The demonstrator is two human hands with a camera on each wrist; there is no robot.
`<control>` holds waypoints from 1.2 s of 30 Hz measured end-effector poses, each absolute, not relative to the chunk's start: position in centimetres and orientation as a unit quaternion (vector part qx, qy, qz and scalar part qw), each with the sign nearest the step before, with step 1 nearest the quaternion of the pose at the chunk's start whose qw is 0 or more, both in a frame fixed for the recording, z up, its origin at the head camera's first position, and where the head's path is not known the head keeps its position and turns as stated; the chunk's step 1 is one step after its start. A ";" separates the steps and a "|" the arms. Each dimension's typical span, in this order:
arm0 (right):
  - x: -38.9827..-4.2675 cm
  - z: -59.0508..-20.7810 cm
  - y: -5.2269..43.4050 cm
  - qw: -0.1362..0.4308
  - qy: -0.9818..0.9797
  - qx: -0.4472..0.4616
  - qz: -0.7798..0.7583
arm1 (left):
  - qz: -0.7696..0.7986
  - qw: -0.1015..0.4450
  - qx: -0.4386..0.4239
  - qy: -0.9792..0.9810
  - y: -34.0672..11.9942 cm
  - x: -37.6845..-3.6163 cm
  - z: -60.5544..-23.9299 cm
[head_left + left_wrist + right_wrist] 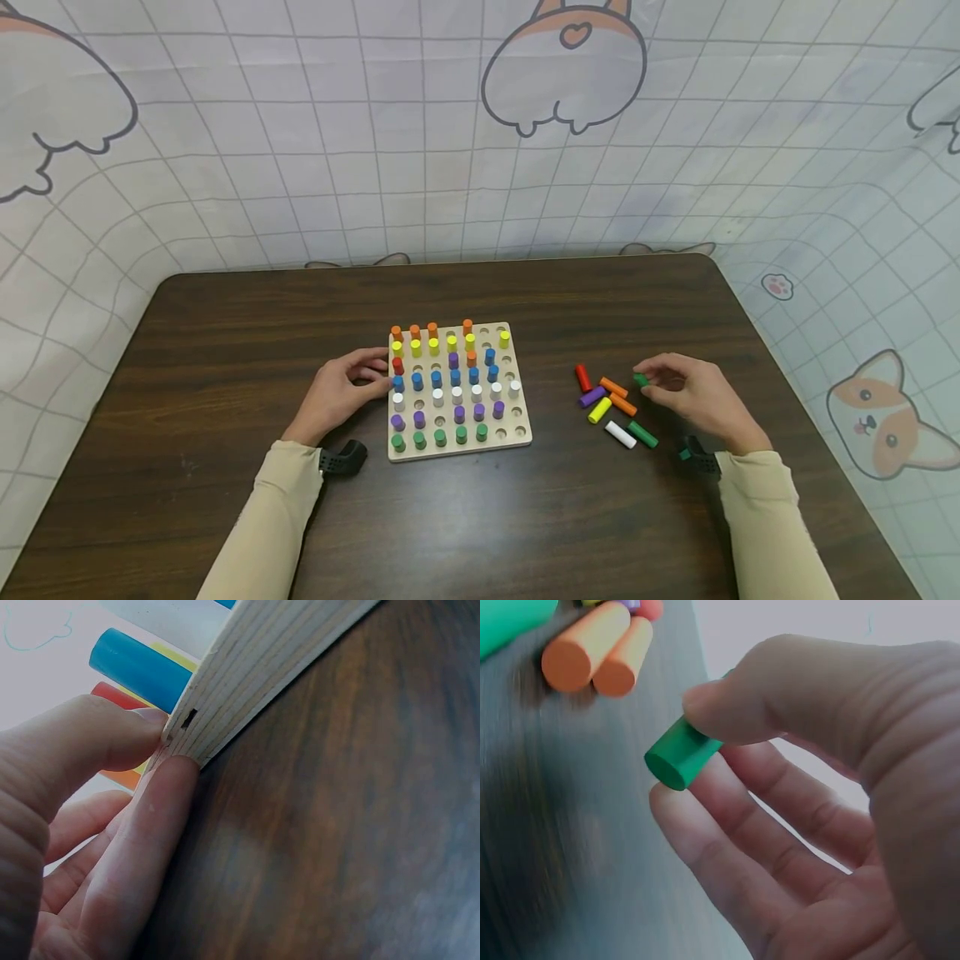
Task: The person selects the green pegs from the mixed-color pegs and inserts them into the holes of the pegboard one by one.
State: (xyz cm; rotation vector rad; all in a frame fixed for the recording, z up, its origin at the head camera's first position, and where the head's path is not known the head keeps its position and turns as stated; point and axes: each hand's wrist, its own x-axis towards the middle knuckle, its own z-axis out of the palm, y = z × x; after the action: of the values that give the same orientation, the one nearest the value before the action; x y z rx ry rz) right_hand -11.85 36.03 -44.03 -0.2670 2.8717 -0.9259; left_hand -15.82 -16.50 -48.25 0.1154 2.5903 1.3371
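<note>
A light wooden pegboard lies on the table, with rows of orange, yellow, blue, white, purple and green pegs standing in it. My left hand holds its left edge. In the left wrist view the thumb lies at the upper rim below a blue peg, and a finger rests along the layered side. Right of the board, my right hand pinches a green peg between thumb and fingers, its flat end showing in the right wrist view.
Loose pegs lie left of my right hand: a red one, a purple one, two orange, a yellow one, a white one and another green one. A patterned cloth hangs behind the dark table.
</note>
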 end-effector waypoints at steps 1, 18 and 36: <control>-11.9 -44.0 35.9 0.054 0.945 -0.089 -0.310 | 0.456 0.111 0.040 0.882 -16.5 -15.8 -48.2; -11.8 -43.8 32.6 0.033 0.930 -0.109 -0.351 | 0.458 0.113 0.041 0.881 -16.7 -16.1 -48.1; -11.4 -43.7 29.1 0.056 0.903 -0.145 -0.400 | 0.462 0.115 0.038 0.879 -16.5 -15.8 -48.2</control>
State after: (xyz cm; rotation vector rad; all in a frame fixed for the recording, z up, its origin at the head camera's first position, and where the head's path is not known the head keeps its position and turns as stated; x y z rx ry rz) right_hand -11.37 29.08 -43.71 -0.4408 2.7407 -1.2145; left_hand -15.79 -16.48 -48.20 0.1114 2.5744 1.3526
